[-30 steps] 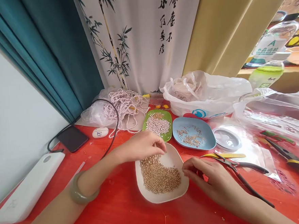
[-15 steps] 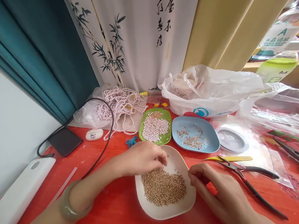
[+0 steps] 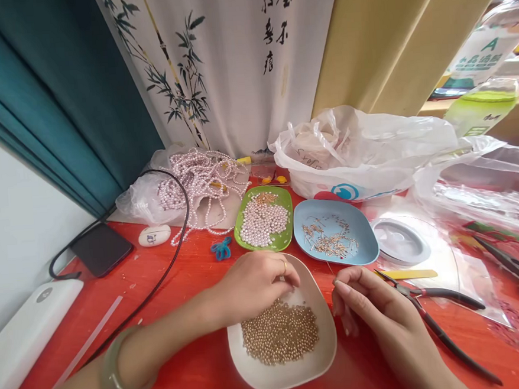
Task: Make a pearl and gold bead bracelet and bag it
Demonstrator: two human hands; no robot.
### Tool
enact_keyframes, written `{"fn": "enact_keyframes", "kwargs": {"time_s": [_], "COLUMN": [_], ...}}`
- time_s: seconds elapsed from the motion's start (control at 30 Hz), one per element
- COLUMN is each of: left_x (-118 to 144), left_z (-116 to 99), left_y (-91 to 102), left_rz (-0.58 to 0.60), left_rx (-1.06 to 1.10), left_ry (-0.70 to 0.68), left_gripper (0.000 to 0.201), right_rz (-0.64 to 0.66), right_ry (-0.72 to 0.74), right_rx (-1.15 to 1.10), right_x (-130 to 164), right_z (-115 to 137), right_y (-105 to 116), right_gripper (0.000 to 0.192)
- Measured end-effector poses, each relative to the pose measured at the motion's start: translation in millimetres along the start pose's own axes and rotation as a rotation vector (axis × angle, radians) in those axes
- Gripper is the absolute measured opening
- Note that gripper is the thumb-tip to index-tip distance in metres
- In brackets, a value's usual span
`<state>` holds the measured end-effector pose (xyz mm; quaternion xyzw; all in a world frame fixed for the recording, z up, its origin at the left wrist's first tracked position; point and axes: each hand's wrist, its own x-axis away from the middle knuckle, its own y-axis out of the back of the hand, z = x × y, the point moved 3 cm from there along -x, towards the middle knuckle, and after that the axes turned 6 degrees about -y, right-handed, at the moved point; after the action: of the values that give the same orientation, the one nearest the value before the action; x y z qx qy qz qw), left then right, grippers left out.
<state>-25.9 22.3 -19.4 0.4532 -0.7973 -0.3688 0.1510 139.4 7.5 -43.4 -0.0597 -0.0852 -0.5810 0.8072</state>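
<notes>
A white tray holds a heap of small gold beads. Over the tray's far left part is my left hand, its fingers curled down at the upper edge of the heap. What those fingertips hold, if anything, is hidden. Just right of the tray, my right hand pinches a thin wire between thumb and forefinger. The wire's tip points up toward a blue tray of metal pins. A green tray with pale pink beads stands beyond my left hand.
Pliers and a yellow-handled tool lie right of my right hand, near a spool. Plastic bags stand behind. Pearl strands, a blue trinket, a black cable and a phone are left.
My right hand has moved slightly up and right, away from the tray's rim. My left hand stays over the beads, its fingers shifted a little right. The whole view has shifted slightly.
</notes>
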Motion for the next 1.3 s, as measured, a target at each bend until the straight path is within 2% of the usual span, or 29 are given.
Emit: {"fn": "enact_keyframes", "kwargs": {"time_s": [0.27, 0.53, 0.77, 0.87, 1.0, 1.07, 1.17, 1.3], "left_x": [0.1, -1.0, -0.9, -2.3, -3.6, -3.6, -2.7, -1.7], "left_z": [-4.4, -2.0, -9.4, -11.9, -11.0, -10.7, -8.6, -4.3], "left_y": [-6.6, -15.0, -19.6, -18.7, -23.6, -27.2, -30.8, -34.8], "left_rz": [0.026, -0.019, -0.025, -0.097, -0.144, -0.154, -0.205, -0.249], "left_rx": [-0.081, -0.188, -0.220, 0.001, 0.625, 0.866, 1.059, 1.174], "left_ry": [0.017, 0.071, 0.124, 0.192, 0.354, 0.403, 0.436, 0.451], "left_gripper": [0.013, 0.008, 0.011, 0.010, 0.011, 0.014, 0.016, 0.017], "right_rz": [0.029, 0.073, 0.137, 0.135, 0.164, 0.177, 0.183, 0.119], "right_ry": [-0.054, -0.091, -0.092, -0.083, -0.075, -0.067, -0.045, -0.037], "right_rx": [-0.097, -0.190, -0.213, -0.204, -0.176, -0.182, -0.160, -0.108], "right_x": [3.1, 4.0, 3.5, 4.6, 6.0, 6.2, 7.0, 9.2], "right_z": [-8.5, -5.5, -8.6, -7.4, -6.6, -6.5, -5.0, -2.7], "right_y": [2.6, -0.5, 0.5, 2.0, 1.9, 1.5, 0.0, -0.8], "right_gripper": [0.019, 0.020, 0.022, 0.022, 0.023, 0.023, 0.021, 0.019]}}
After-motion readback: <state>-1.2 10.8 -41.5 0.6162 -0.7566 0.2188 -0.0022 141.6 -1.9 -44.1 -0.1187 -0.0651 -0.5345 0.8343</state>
